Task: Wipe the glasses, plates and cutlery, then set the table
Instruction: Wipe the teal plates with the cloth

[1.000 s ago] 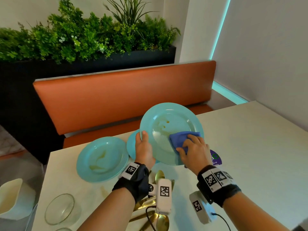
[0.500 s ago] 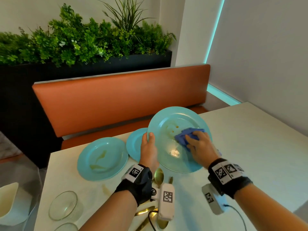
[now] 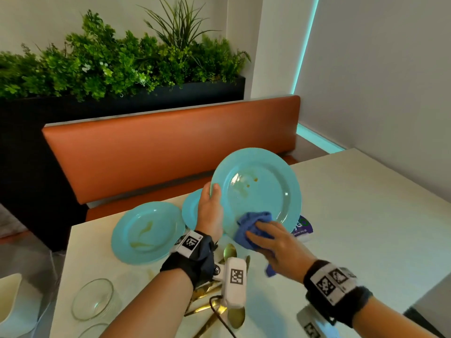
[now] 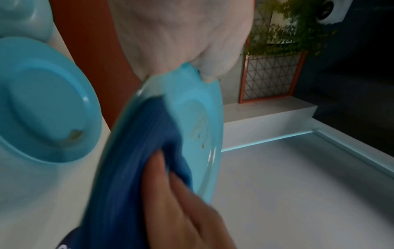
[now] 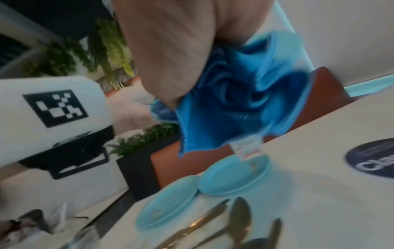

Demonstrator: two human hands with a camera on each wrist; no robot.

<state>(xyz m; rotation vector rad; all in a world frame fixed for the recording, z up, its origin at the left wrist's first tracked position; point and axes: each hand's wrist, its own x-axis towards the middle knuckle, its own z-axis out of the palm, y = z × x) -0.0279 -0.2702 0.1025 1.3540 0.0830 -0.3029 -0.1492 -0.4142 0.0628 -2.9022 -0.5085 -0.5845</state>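
My left hand [image 3: 210, 208] grips the left rim of a large turquoise plate [image 3: 258, 189], tilted up above the table; brown spots mark its centre. Against the plate's lower edge my right hand [image 3: 271, 242] presses a bunched blue cloth [image 3: 253, 224]. In the left wrist view the thumb pinches the plate [image 4: 192, 107] rim and the cloth [image 4: 138, 151] covers its lower face. The right wrist view shows the cloth [image 5: 234, 104] hanging from my right hand. A second dirty plate [image 3: 147, 231] lies flat at the left, with a smaller plate [image 3: 191, 211] behind my left hand.
Gold cutlery [image 3: 231, 252] lies on the pale table [image 3: 366, 228] under my wrists. Glass bowls [image 3: 94, 298] sit at the near left, a white chair [image 3: 12, 303] beyond the edge. A purple sticker [image 3: 303, 226] lies beneath the plate. An orange bench [image 3: 158, 152] and planter stand behind.
My right hand has drawn the cloth from the middle of the plate down to its lower edge. The plate has tilted up more in my left hand's grip.
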